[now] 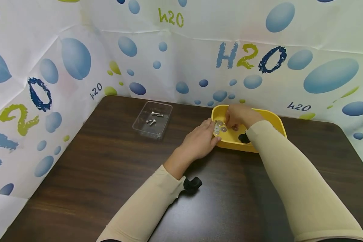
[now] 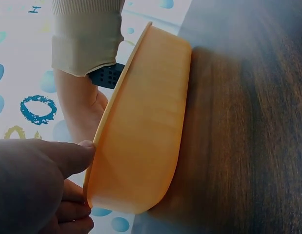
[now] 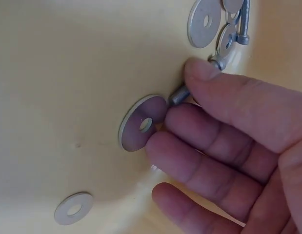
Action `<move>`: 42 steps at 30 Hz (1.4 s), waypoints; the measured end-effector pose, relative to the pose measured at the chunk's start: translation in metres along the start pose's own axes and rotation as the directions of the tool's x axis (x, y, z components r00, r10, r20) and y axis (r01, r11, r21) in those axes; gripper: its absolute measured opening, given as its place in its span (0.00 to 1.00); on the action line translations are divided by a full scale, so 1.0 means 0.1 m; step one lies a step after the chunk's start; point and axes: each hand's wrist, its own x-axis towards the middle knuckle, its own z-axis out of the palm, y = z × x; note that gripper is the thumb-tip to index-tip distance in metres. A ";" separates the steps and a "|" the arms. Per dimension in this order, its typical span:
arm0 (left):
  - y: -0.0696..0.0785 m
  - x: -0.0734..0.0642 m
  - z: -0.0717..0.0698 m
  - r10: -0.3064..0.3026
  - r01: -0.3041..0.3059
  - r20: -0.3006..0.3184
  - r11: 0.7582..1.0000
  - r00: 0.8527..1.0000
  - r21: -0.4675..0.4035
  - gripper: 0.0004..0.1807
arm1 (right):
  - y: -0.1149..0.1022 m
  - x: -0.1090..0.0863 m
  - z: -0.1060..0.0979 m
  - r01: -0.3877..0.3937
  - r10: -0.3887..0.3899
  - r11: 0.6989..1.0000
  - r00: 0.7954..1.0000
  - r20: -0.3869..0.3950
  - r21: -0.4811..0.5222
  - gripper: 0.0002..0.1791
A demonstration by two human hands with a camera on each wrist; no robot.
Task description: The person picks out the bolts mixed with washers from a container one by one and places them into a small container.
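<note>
My right hand reaches down into a yellow bin. In the right wrist view, its thumb and index finger pinch a small metal screw, partly hidden by the thumb. A large flat washer stands right at the middle fingertips, and a smaller washer lies farther off. More washers and another screw are gathered beyond the thumb. My left hand rests against the bin's left corner, fingers extended along the end and thumb on the rim, as the left wrist view also shows.
Left of the bin, a clear plastic box holds several metal screws. Both stand toward the back of the dark wooden table. A printed white sheet rises behind and along the left side.
</note>
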 end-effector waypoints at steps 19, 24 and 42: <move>0.06 0.01 -0.02 0.012 -0.012 -0.007 1.000 1.000 0.017 0.39 | 0.12 -0.11 -0.04 0.088 -0.088 0.994 0.996 0.000 0.062 0.19; 0.05 0.01 -0.02 0.000 0.000 -0.001 1.000 1.000 0.013 0.39 | 0.08 -0.12 -0.08 0.113 -0.114 0.991 0.993 0.021 0.073 0.21; 0.02 -0.02 -0.02 -0.015 0.015 -0.013 1.000 1.000 0.000 0.38 | 0.02 -0.16 -0.12 0.084 -0.080 0.993 0.995 -0.054 0.079 0.18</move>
